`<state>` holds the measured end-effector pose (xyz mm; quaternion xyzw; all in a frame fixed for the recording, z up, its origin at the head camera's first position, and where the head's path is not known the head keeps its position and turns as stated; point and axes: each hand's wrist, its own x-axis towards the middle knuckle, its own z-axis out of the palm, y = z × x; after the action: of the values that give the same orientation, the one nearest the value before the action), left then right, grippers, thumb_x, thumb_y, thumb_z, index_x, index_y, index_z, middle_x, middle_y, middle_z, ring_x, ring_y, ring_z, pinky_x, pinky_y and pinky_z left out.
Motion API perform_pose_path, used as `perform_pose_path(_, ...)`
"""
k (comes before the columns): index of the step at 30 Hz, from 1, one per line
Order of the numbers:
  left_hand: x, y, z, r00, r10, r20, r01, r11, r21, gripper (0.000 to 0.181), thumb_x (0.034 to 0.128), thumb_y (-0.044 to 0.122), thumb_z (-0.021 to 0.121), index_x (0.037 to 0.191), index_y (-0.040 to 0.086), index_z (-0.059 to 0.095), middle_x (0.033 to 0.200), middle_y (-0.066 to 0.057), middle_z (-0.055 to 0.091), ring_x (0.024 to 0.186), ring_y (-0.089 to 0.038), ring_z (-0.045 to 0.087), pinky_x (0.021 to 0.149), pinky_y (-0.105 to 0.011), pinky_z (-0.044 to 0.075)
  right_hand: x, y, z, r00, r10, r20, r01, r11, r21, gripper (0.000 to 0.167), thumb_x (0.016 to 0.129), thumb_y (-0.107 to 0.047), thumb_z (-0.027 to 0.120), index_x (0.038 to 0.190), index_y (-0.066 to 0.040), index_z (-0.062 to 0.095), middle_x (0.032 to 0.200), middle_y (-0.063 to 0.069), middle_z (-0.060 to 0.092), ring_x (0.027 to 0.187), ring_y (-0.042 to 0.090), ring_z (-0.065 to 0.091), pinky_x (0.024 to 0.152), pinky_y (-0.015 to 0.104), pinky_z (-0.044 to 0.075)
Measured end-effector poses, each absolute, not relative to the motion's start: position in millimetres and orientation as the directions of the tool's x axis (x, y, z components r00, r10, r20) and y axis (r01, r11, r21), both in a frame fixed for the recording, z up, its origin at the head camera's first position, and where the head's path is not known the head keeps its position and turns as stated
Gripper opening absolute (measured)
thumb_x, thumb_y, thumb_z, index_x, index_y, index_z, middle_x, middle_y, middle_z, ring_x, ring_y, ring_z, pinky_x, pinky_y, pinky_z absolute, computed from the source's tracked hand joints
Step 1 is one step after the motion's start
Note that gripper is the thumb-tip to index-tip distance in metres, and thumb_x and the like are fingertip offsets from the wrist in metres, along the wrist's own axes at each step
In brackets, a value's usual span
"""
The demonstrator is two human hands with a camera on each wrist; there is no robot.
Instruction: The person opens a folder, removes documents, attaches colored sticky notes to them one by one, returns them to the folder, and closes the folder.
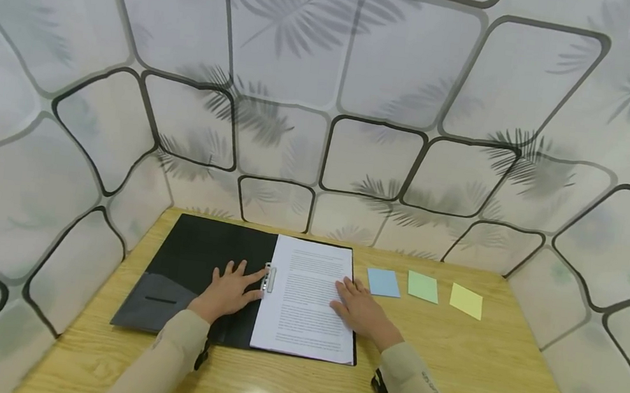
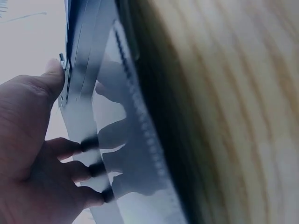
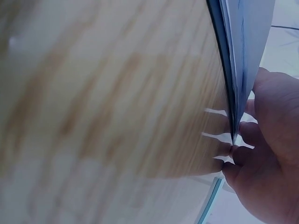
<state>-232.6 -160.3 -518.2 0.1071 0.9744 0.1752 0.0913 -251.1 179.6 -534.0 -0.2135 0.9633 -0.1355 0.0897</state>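
One stack of printed sheets (image 1: 305, 317) lies in the lower centre of the head view, on the right half of a spread-out black folder (image 1: 213, 237). The left hand (image 1: 228, 293) is spread wide over the folder, fingers reaching the metal clip (image 1: 268, 277). The right hand (image 1: 362, 310) rests at the stack's right edge, fingers extended. Right of centre, a blue note (image 1: 383, 282), green note (image 1: 423, 287) and yellow note (image 1: 466, 301) lie on the wooden table (image 1: 446, 377). Leaf-patterned walls (image 1: 280, 141) fill the upper frame.
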Motion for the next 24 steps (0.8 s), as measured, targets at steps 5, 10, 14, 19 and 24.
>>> perform_pose_path(5,-236.2,-157.5,-515.6,-0.959,0.228,-0.166,0.166,0.932,0.321,0.061,0.1064,0.045,0.059,0.163,0.029,0.043,0.166,-0.035,0.031,0.153,-0.063,0.025,0.118,-0.082,0.021,-250.5,178.8,-534.4,-0.891,-0.441,-0.104,-0.396,0.870,-0.293,0.062,0.114,-0.038,0.047,0.163,-0.001,0.037,0.170,0.025,0.030,0.160,0.049,0.022,0.129,0.061,0.024)
perform_pose_path(10,-237.0,-154.8,-515.4,-0.964,0.206,-0.169,0.145,0.938,0.316,0.062,0.1037,0.044,0.064,0.161,0.030,0.046,0.165,-0.035,0.033,0.152,-0.063,0.026,0.118,-0.082,0.023,-250.4,179.3,-536.2,-0.890,-0.445,-0.094,-0.403,0.868,-0.289,0.062,0.114,-0.037,0.046,0.162,0.001,0.037,0.170,0.027,0.030,0.159,0.050,0.023,0.129,0.062,0.024)
perform_pose_path(14,-236.8,-154.0,-517.9,-0.966,0.196,-0.170,0.137,0.942,0.307,0.062,0.1030,0.045,0.064,0.161,0.030,0.046,0.165,-0.035,0.034,0.152,-0.062,0.027,0.117,-0.082,0.024,-249.7,179.0,-535.9,-0.892,-0.443,-0.094,-0.400,0.868,-0.294,0.061,0.114,-0.036,0.046,0.162,0.001,0.037,0.170,0.027,0.030,0.159,0.050,0.022,0.128,0.063,0.023)
perform_pose_path(19,-236.7,-152.7,-517.8,-0.967,0.190,-0.171,0.133,0.946,0.295,0.063,0.1027,0.046,0.063,0.161,0.031,0.046,0.165,-0.034,0.035,0.151,-0.062,0.029,0.115,-0.083,0.025,-248.5,178.2,-532.9,-0.890,-0.445,-0.099,-0.403,0.870,-0.284,0.061,0.114,-0.035,0.044,0.161,0.002,0.037,0.169,0.028,0.030,0.159,0.051,0.022,0.129,0.063,0.022)
perform_pose_path(24,-235.2,-151.3,-516.1,-0.970,0.181,-0.162,0.124,0.943,0.310,0.064,0.1013,0.046,0.065,0.160,0.030,0.047,0.164,-0.035,0.035,0.151,-0.063,0.029,0.114,-0.085,0.025,-248.5,177.5,-530.7,-0.888,-0.447,-0.110,-0.403,0.870,-0.285,0.060,0.115,-0.035,0.044,0.161,0.003,0.036,0.169,0.029,0.029,0.159,0.052,0.021,0.129,0.063,0.021)
